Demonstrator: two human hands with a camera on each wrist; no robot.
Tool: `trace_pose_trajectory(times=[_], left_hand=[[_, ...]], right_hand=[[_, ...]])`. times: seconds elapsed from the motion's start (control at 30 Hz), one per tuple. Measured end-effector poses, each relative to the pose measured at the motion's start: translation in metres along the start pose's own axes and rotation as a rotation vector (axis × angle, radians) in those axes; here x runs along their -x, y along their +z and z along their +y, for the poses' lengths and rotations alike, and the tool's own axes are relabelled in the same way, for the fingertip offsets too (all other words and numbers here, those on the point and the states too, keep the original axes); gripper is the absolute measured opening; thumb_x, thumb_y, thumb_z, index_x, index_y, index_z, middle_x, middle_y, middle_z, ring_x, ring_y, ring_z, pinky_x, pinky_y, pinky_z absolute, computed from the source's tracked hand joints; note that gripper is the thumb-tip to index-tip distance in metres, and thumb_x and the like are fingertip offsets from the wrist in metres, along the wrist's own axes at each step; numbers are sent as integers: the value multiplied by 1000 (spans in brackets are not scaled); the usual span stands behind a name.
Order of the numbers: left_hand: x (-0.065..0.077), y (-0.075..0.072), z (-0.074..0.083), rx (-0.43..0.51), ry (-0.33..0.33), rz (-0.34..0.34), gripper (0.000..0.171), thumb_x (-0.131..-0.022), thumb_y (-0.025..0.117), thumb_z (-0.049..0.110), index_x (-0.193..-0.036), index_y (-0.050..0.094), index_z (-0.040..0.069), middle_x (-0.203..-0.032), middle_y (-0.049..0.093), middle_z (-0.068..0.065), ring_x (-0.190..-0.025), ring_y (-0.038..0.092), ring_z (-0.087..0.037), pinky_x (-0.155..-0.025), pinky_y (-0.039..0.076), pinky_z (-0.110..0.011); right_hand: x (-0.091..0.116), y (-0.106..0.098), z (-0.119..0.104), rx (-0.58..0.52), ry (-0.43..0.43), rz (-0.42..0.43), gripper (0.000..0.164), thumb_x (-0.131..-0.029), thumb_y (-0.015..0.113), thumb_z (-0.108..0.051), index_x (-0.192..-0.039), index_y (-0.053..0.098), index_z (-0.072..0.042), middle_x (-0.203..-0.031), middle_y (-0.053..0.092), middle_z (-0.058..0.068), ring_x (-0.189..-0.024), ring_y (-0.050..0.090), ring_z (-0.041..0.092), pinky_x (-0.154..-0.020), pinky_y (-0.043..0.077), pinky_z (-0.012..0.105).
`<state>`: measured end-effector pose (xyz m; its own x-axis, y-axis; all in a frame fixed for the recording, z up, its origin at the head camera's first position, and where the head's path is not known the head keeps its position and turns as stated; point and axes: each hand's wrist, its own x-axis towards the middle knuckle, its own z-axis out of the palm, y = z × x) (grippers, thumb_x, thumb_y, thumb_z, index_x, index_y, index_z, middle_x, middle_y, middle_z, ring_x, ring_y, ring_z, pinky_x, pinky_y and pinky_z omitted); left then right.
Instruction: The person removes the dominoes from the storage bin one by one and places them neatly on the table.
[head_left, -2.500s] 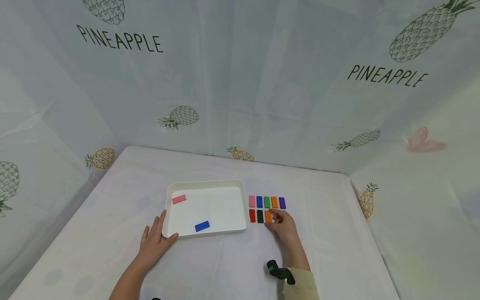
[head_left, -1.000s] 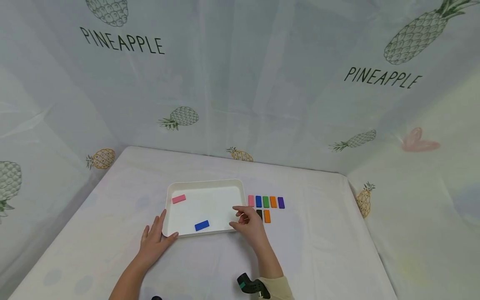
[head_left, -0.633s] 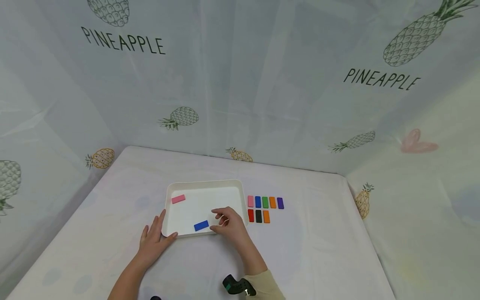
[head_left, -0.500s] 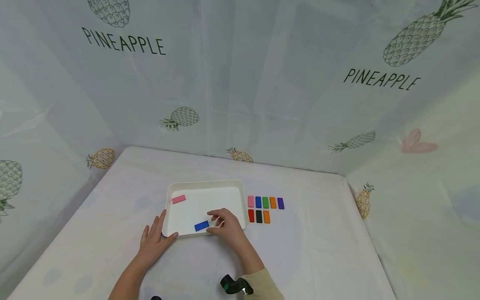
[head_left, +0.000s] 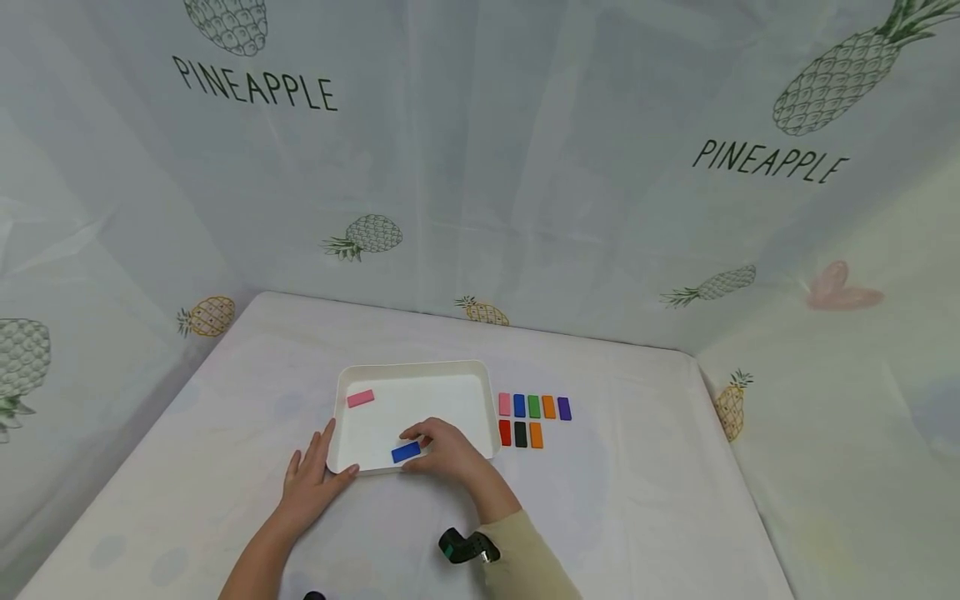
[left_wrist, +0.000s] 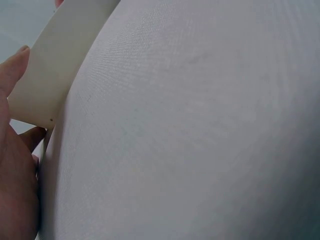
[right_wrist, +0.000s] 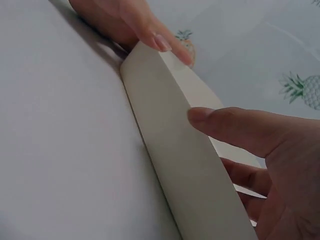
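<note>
A shallow white tray (head_left: pixel 427 400) lies on the cloth-covered table, a pink block (head_left: pixel 361 398) at its back left and a blue block (head_left: pixel 403 452) near its front edge. My left hand (head_left: pixel 303 487) rests at the tray's front left corner, fingers spread along the side and thumb at the front rim. Over the front edge reaches my right hand (head_left: pixel 452 457), thumb and forefinger apart on either side of the blue block. In the right wrist view the right thumb (right_wrist: pixel 235 127) is at the rim of the tray wall (right_wrist: pixel 170 135); the blue block is hidden there.
Right of the tray, small flat blocks lie in two rows: pink, blue, green, orange and purple (head_left: pixel 565 408) behind, red (head_left: pixel 506 432), black (head_left: pixel 521 434) and orange (head_left: pixel 536 435) in front. Pineapple-print cloth (head_left: pixel 480 167) hangs behind the table.
My right hand has gone left from the front orange block, across the tray's front edge, to the blue block inside. My left hand and the blocks have stayed put.
</note>
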<state>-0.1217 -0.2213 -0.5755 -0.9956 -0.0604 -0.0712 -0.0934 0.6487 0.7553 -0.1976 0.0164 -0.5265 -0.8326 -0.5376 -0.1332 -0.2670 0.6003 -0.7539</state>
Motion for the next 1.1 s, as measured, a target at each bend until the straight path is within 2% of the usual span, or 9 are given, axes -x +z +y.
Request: trace_pose_trajectory(times=[0.17, 0.43, 0.63, 0.9, 1.1], left_hand=[[0, 1, 1, 1, -6, -3, 94, -88, 65, 44, -155, 11, 6, -156, 14, -30, -144, 1, -46, -111, -11, -61], [1, 2, 0, 9, 20, 14, 93, -88, 65, 43, -155, 12, 5, -156, 15, -30, -144, 2, -46, -110, -9, -62], [0, 1, -1, 8, 32, 23, 92, -88, 65, 42, -154, 14, 4, -155, 16, -31, -144, 4, -47, -110, -8, -63], [0, 1, -2, 4, 11, 8, 94, -88, 65, 45, -155, 12, 5, -156, 14, -30, -144, 2, -46, -110, -9, -63], [0, 0, 0, 8, 11, 9, 94, -87, 66, 43, -155, 12, 5, -156, 15, -31, -144, 3, -47, -110, -9, -62]], right_hand=[[-7, -4, 1, 58, -3, -83, 40, -79, 82, -25, -116, 71, -17, -107, 64, -6, -91, 53, 8, -82, 48, 24], [-11, -5, 8, -42, -26, -166, 33, -81, 80, -22, -112, 71, -15, -95, 65, -10, -86, 55, 4, -79, 48, 22], [-14, -4, 10, -53, -58, -216, 28, -83, 78, -18, -110, 72, -15, -96, 65, -11, -83, 54, 3, -76, 48, 20], [-13, -4, 6, -51, -72, -226, 32, -78, 82, -11, -109, 72, -13, -95, 65, -9, -84, 55, 3, -78, 49, 19], [-16, -4, 4, -29, -68, -235, 33, -77, 83, -11, -108, 73, -14, -89, 63, -10, -80, 55, 3, -73, 48, 18]])
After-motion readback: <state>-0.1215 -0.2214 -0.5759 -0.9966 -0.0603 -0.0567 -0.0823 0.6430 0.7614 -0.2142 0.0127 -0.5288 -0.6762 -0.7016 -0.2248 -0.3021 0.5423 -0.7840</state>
